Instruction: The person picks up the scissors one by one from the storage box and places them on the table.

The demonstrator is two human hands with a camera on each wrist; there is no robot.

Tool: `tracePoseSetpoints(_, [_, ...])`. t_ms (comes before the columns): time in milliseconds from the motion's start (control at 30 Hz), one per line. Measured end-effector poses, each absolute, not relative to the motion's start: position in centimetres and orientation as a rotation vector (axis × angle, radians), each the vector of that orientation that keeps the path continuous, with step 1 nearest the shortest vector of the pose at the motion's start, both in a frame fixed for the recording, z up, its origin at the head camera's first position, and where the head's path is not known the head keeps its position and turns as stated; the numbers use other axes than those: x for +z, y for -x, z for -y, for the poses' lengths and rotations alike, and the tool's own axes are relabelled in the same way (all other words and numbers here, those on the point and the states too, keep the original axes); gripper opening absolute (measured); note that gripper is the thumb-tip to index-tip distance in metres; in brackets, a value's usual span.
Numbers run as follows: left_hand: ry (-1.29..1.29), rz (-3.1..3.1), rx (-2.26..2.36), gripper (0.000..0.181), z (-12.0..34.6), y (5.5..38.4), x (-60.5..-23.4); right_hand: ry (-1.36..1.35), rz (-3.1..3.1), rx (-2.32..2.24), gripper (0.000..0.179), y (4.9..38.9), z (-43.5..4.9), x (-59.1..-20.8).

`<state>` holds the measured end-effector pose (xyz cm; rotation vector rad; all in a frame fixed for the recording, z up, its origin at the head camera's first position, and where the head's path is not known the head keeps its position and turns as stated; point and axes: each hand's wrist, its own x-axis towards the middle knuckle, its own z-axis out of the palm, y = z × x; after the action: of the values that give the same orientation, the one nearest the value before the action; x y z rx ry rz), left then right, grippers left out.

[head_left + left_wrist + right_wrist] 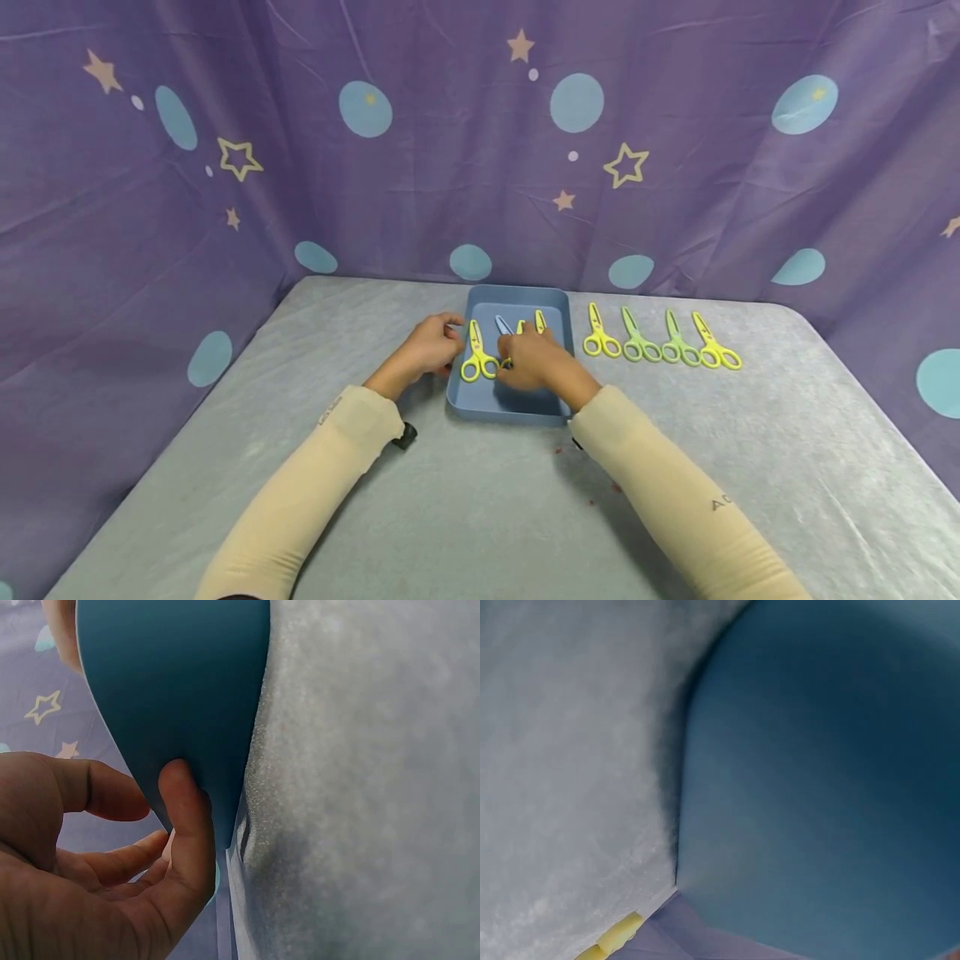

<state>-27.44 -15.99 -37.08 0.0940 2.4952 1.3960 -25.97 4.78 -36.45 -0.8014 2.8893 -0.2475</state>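
Note:
A blue-grey tray (512,415) holds several pairs of scissors. Yellow scissors (479,358) lie at its left side, blades pointing away. My left hand (433,343) grips the tray's left wall, its thumb (186,802) against the outer face and the index finger by the rim. Over the tray, my right hand (536,360) is bent downward, with a yellow scissors handle (506,363) between thumb and fingertips. Blades of blue scissors (503,325) and more yellow scissors (540,320) show beyond that hand, which covers their handles. The right wrist view shows only the tray's outer wall (795,810) up close.
Right of the tray stands a row of scissors on the grey cloth: yellow scissors (600,335), green scissors (638,340), further green scissors (678,343) and yellow scissors (716,346) at the end. A purple curtain (450,200) hangs behind the table (480,508).

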Motion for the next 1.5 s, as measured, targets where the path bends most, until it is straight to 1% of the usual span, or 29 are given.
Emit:
tracePoseSetpoints(300, [-0.104,-2.494,1.403,0.058,16.1,27.2,-37.1,0.681,-2.874,-0.167,0.034,25.6,-4.1,-36.2])
tracePoseSetpoints(500, [-0.114,-2.477,1.422,0.058,16.1,27.4,-37.2,0.592,-2.861,-0.122,0.029,25.3,-3.7,-35.6])
tracePoseSetpoints(600, [-0.106,-2.475,1.417,0.058,16.1,27.4,-37.1,0.568,-2.849,-0.074,0.030,25.3,-3.5,-35.2])
tracePoseSetpoints(867, [-0.101,-2.487,1.409,0.057,16.1,27.4,-37.0,0.520,-2.780,0.039,0.056,25.5,-3.1,-34.7])
tracePoseSetpoints(967, [-0.102,-2.483,1.409,0.057,16.1,27.3,-37.1,0.535,-2.782,0.010,0.050,25.7,-3.2,-34.9])
tracePoseSetpoints(1067, [-0.105,-2.481,1.404,0.057,16.2,27.3,-37.1,0.544,-2.799,-0.074,0.036,25.8,-3.5,-35.1])
tracePoseSetpoints(1133, [-0.109,-2.480,1.401,0.057,16.2,27.2,-37.1,0.545,-2.806,-0.138,0.031,25.8,-3.8,-35.2])
tracePoseSetpoints(1500, [-0.116,-2.492,1.396,0.057,16.1,27.1,-36.9,0.537,-2.754,-0.280,0.031,25.6,-4.6,-34.8])
